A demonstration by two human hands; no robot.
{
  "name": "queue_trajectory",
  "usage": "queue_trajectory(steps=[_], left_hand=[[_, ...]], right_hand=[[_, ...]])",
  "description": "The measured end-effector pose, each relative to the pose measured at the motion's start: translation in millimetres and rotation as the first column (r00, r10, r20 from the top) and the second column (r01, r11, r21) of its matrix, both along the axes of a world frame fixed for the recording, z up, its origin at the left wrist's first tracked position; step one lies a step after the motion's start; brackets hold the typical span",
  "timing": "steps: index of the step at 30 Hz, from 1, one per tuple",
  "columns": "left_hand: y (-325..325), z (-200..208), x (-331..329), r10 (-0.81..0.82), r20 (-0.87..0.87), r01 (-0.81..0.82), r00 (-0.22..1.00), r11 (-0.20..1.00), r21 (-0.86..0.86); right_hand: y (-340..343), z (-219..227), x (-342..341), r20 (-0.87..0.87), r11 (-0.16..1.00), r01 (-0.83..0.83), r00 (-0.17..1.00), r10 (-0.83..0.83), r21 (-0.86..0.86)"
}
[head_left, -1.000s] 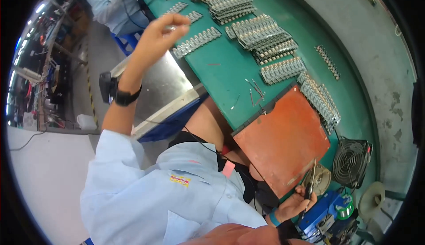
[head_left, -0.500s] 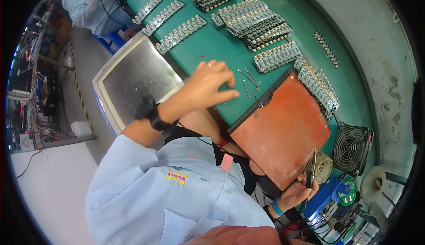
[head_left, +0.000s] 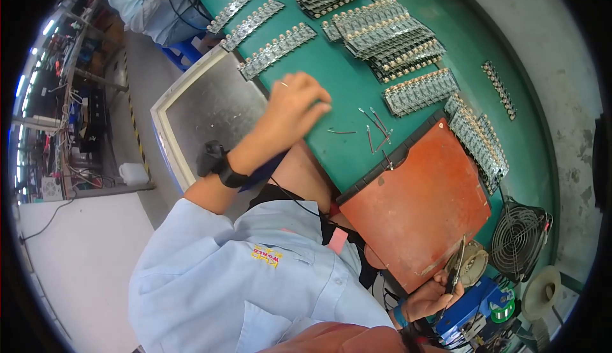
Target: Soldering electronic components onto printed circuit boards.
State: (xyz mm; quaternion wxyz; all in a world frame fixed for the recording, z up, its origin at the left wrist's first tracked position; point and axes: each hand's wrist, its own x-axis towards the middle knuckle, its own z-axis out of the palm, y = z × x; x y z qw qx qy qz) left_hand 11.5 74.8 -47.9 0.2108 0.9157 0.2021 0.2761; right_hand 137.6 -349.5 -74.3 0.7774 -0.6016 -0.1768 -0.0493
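Note:
Over the green table my left hand (head_left: 294, 109) is curled, with thumb and index finger close together. What they hold, if anything, is hidden. Beside it lies one thin dark red wire (head_left: 342, 132), and several more short wires (head_left: 369, 139) with bright ends lie farther right. At the lower right my right hand (head_left: 428, 297) grips a soldering iron (head_left: 458, 265), its metal tip pointing up past the corner of the orange board (head_left: 417, 209). A small metal piece (head_left: 389, 160) sits at the black strip along that board's far edge.
Stacks of circuit boards (head_left: 389, 34) stand at the back, with single rows (head_left: 278, 51) to the left. A round tin (head_left: 473, 265), black fan (head_left: 521, 238), blue machine (head_left: 468, 311) and green solder spool (head_left: 503, 309) crowd the right. A metal-topped stand (head_left: 213, 110) adjoins the table. Another person (head_left: 150, 5) sits at far left.
My left hand has drawn its fingers in and shifted back over where a wire lay. A wire shows to its right. The right hand keeps the soldering iron. The whole view has shifted slightly.

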Motion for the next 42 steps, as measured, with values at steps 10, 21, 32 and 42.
queue_trajectory(steps=[10,21,32,42], left_hand=[[-51.8,12.1,36.8,-0.292,0.082,0.299,0.953,0.948,-0.107],[-63.8,-0.2,54.6,-0.457,0.024,0.458,0.889,0.888,-0.034],[-30.7,7.6,47.9,-0.4,-0.034,0.401,0.916,0.911,0.093],[-56.2,4.8,34.3,-0.413,-0.147,0.424,0.899,0.904,0.049]], right_hand=[[3.7,4.1,1.2,0.033,0.998,-0.053,0.998,0.052,0.025],[2.5,2.2,1.7,0.029,0.996,-0.066,0.998,0.064,0.055],[2.2,3.3,1.9,0.029,0.998,-0.061,0.998,0.06,0.029],[2.8,5.1,2.4,0.028,0.997,-0.078,0.997,0.077,0.02]])
